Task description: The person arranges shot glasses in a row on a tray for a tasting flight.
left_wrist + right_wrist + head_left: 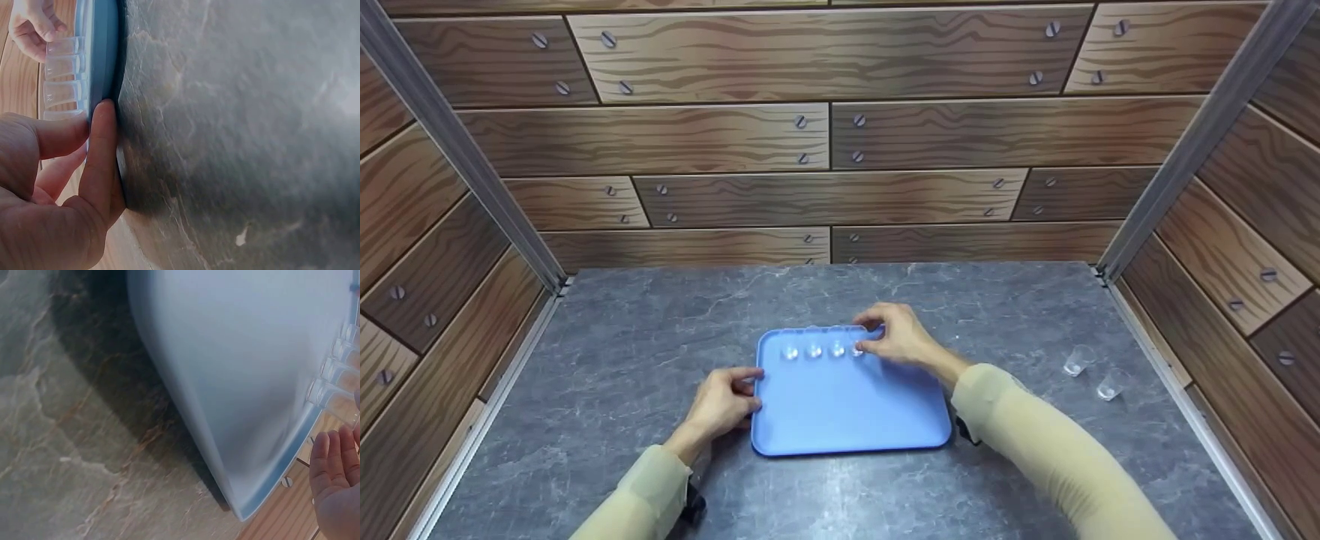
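Observation:
A blue tray [847, 420] lies on the table, with several small clear plastic cups [814, 350] standing in a row along its far edge. My right hand [896, 334] has thumb and fingers around the cup [856, 350] at the right end of that row; part of this cup is hidden behind the fingers. In the right wrist view, the fingertips [320, 444] are close by the cup's side. My left hand [724, 401] holds the tray's left edge. Seen from the left wrist, the thumb [64, 135] is at the rim and a finger presses the outer side.
Two more clear cups, one [1078, 361] a little farther back and one [1111, 385] nearer, stand on the grey marbled table [660, 315] to the right. Wood-patterned walls [825, 135] enclose the table at the back and sides, with metal rails [1170, 165] at the corners.

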Demonstrator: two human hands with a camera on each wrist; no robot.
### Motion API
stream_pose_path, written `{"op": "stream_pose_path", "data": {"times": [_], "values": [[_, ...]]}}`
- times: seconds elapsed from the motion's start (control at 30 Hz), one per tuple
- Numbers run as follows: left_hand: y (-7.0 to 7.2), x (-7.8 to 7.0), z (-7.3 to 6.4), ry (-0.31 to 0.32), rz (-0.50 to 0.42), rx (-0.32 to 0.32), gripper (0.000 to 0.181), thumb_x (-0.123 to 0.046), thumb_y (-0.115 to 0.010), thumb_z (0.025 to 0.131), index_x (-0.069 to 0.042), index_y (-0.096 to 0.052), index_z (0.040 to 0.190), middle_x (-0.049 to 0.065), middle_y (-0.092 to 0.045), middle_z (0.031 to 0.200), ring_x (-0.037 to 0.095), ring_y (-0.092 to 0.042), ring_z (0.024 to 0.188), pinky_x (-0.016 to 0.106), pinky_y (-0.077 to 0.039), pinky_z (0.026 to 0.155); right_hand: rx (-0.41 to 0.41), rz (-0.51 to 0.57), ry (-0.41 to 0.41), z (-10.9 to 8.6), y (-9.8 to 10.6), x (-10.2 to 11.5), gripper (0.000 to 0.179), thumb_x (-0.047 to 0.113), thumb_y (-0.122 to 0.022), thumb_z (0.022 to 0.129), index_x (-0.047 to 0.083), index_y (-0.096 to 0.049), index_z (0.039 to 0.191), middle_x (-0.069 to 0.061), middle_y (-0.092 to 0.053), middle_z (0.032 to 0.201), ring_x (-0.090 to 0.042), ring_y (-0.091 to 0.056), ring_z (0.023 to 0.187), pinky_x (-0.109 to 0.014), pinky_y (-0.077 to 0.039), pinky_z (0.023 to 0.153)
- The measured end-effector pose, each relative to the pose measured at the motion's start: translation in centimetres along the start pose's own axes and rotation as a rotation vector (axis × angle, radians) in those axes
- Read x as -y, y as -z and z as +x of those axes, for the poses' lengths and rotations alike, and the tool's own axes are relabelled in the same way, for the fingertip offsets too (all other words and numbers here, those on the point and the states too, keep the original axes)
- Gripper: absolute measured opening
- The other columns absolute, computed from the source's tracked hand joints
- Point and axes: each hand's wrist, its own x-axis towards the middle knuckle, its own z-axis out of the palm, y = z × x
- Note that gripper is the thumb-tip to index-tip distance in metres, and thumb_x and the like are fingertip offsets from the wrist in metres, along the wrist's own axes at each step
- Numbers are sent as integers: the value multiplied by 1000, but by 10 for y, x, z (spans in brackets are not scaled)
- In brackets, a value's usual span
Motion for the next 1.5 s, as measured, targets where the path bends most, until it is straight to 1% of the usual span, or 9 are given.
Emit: {"op": "stream_pose_path", "data": {"times": [0.23, 0.37, 0.57, 0.9, 1.1, 1.23, 1.3, 1.43, 1.5], "values": [[0, -1, 0, 17, 5, 2, 55, 14, -75, 87, -4, -79, 139, 10, -68, 99, 19, -69, 81, 37, -72, 63, 0, 14, 7, -10, 4, -3, 45, 11, -92, 88, -2, -80, 129, -21, -80, 115, -39, -79, 106, -53, -72, 92], [0, -1, 0, 23, 11, -1, 54, 14, -75, 88, -5, -78, 140, 10, -68, 100, 19, -69, 82, 36, -72, 64, -9, 36, 16, -17, 12, -6, 46, 12, -92, 90, -2, -79, 132, -23, -79, 118, -41, -78, 107, -52, -73, 89], [0, 0, -1, 26, 13, -2, 54, 15, -75, 89, -4, -78, 140, 10, -69, 99, 19, -69, 82, 36, -72, 64, -9, 30, -7, -29, 34, -11, 45, 15, -90, 92, -1, -79, 133, -23, -79, 124, -41, -78, 111, -54, -72, 91], [0, 1, -1, 18, 9, -6, 55, 13, -74, 87, -5, -78, 140, 10, -69, 100, 18, -69, 82, 34, -71, 64, -110, 41, -47, -58, 74, -32, 42, 9, -91, 90, -2, -80, 129, -27, -79, 121, -47, -77, 109, -57, -72, 91], [0, 1, -1, 8, 13, -9, 55, 13, -76, 87, -4, -78, 139, 9, -69, 98, 18, -69, 80, 34, -71, 63, -138, -14, -57, -78, 100, -44, 41, 10, -91, 89, 1, -81, 128, -20, -81, 118, -36, -78, 106, -52, -73, 90], [-1, 0, 0, 13, 26, -5, 54, 13, -76, 88, -5, -79, 139, 9, -69, 99, 18, -69, 81, 34, -71, 63, -157, -44, -69, -94, 120, -52, 43, 8, -92, 89, -1, -80, 128, -21, -81, 120, -28, -78, 106, -51, -73, 92], [-1, 0, 0, 16, 33, -1, 54, 12, -76, 89, -6, -79, 140, 9, -69, 100, 18, -69, 82, 34, -71, 63, -169, -61, -79, -102, 130, -56, 43, 8, -92, 88, -2, -80, 129, -21, -81, 120, -22, -77, 105, -49, -73, 93], [-1, -1, 0, 14, 35, 0, 54, 13, -75, 89, -6, -78, 140, 10, -68, 100, 19, -69, 83, 34, -71, 64, -198, -92, -101, -120, 147, -64, 43, 7, -93, 88, -2, -81, 128, -20, -82, 119, -3, -72, 102, -43, -73, 92], [-1, -1, 0, 9, 34, -1, 54, 13, -75, 89, -6, -79, 140, 10, -69, 100, 19, -69, 83, 35, -71, 64, -213, -106, -108, -130, 155, -70, 42, 8, -94, 87, -2, -81, 126, -20, -82, 119, 3, -69, 101, -40, -73, 91]]}}
